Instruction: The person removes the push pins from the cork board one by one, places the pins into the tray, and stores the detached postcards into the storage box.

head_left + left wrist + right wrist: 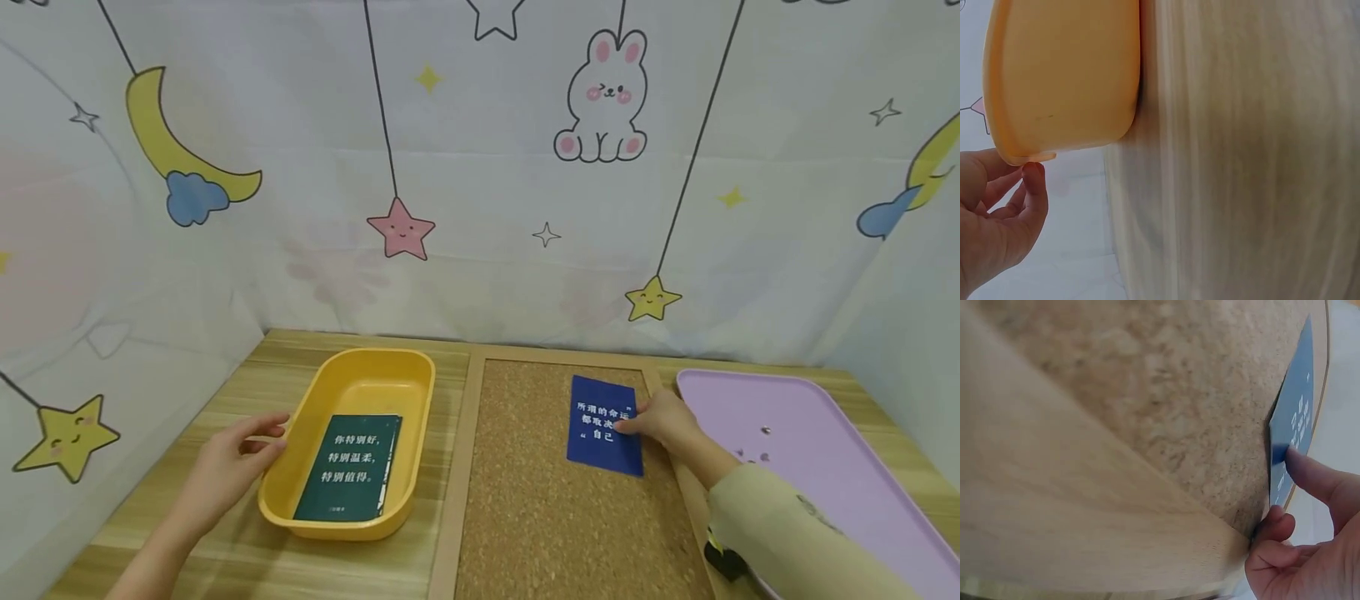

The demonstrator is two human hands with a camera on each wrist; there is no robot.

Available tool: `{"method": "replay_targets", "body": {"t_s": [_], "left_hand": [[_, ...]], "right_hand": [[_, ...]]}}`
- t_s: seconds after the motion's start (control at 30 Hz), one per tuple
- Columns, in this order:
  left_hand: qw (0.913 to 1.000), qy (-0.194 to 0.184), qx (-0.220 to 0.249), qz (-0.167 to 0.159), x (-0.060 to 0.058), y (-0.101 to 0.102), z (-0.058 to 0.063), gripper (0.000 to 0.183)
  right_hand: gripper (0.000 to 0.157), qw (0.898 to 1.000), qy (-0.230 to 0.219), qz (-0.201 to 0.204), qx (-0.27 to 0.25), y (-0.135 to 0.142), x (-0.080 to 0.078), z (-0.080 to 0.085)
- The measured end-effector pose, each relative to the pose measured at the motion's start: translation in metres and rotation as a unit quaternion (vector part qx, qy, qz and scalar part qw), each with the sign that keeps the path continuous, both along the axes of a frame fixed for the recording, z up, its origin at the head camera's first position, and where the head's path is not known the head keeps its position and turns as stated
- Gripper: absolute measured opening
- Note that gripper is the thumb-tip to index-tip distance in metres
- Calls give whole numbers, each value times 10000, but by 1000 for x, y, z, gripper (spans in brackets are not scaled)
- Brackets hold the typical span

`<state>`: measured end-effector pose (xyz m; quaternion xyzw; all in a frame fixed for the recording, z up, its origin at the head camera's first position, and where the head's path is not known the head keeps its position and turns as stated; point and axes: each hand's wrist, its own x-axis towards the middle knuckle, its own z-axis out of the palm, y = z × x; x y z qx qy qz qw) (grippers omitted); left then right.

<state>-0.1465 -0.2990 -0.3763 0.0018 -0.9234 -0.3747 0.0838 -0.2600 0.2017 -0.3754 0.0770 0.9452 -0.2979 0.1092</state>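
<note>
Over the upper right of a framed cork board (555, 533), my right hand (663, 419) pinches the right edge of a dark blue card (600, 454) printed with white characters. In the right wrist view the thumb (1313, 475) lies on the card's (1297, 403) printed face, with the other fingers curled at its edge. My left hand (236, 467) is at the left side of a yellow plastic bin (427, 392), its relaxed fingertips right at the rim. Dark green cards (348, 492) with white characters lie stacked inside the bin.
Right of the board stands a lilac tray (825, 467) with several small metallic pieces (765, 431). A small black object (723, 560) sits near the right sleeve (787, 517), partly hidden. A patterned white curtain (487, 167) closes off the back of the wooden table (247, 392).
</note>
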Motion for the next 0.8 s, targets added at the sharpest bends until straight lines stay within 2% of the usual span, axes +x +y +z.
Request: {"method": "replay_targets", "body": {"t_s": [0.1, 0.13, 0.23, 0.4, 0.6, 0.8], "left_hand": [[9999, -92, 126, -30, 0, -1, 0, 38], [9998, -129, 164, -48, 0, -2, 0, 38], [9990, -296, 310, -115, 0, -3, 1, 40], [9969, -557, 511, -216, -1, -5, 0, 42], [9955, -655, 578, -364, -1, -7, 1, 42], [9912, -983, 717, -519, -2, -11, 5, 47]], "right_hand": [[59, 9999, -62, -3, -132, -3, -1, 1], [59, 9997, -102, -19, -230, -4, -2, 1], [56, 9989, -177, -51, -434, -5, -2, 1], [48, 9993, -158, -100, -324, -8, -2, 1], [44, 9984, -316, -293, -376, -10, -4, 4], [36, 9902, -547, -319, -1241, -6, -6, 6]]}}
